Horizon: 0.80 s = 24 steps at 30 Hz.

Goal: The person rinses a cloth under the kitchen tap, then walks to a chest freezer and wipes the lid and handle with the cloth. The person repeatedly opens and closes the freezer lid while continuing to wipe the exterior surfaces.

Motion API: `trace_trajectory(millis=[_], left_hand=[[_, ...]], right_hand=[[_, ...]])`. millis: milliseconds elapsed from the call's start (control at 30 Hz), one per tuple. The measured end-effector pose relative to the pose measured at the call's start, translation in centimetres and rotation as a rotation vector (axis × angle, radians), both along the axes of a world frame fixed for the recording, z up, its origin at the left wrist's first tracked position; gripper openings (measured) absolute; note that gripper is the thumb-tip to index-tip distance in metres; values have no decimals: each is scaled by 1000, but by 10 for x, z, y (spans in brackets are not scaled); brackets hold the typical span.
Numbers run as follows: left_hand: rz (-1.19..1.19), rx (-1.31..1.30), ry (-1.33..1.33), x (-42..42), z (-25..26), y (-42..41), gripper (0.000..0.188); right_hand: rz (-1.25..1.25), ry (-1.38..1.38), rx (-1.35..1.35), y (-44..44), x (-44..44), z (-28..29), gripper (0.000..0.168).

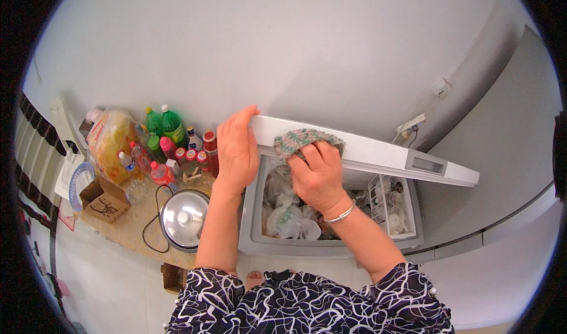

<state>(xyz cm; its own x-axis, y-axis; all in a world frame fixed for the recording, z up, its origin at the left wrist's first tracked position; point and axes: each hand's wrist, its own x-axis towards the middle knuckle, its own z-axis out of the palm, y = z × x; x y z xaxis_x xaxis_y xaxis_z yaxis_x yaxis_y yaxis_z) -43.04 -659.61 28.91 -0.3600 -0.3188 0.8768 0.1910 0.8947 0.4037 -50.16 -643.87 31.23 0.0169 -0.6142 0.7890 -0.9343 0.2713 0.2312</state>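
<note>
A chest freezer point(252, 241) stands open before me, its white lid point(367, 150) raised near the wall. My left hand point(238, 148) rests against the lid's left end, fingers pointing up. With my right hand point(316, 172) I grip a green and pinkish knitted cloth point(305, 137), pressed on the lid's edge face. Inside the freezer lie tied plastic bags point(288, 221), and a white wire-sided basket point(401, 235) with more bags sits at the right. A recessed handle point(426, 163) shows near the lid's right end.
Left of the freezer, a marbled tabletop point(141, 239) holds a lidded electric pot point(184, 219), green bottles point(173, 126), jars, an open cardboard box point(106, 201) and a large filled bag point(113, 143). A grey refrigerator point(487, 157) stands at the right, with a power strip point(411, 122) beside it.
</note>
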Motion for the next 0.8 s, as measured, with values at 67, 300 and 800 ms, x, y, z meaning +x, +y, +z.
trace_trajectory(millis=[67,300,800], left_hand=[[12,-40,-38,7,1,-5,30],[34,-113,4,9,4,-5,36],[3,-204,-48,14,7,-16,38]], right_hand=[[38,38,62,15,-7,-1,9],[-70,51,85,82,-30,3,20],[20,144,214,71,-35,21,15]])
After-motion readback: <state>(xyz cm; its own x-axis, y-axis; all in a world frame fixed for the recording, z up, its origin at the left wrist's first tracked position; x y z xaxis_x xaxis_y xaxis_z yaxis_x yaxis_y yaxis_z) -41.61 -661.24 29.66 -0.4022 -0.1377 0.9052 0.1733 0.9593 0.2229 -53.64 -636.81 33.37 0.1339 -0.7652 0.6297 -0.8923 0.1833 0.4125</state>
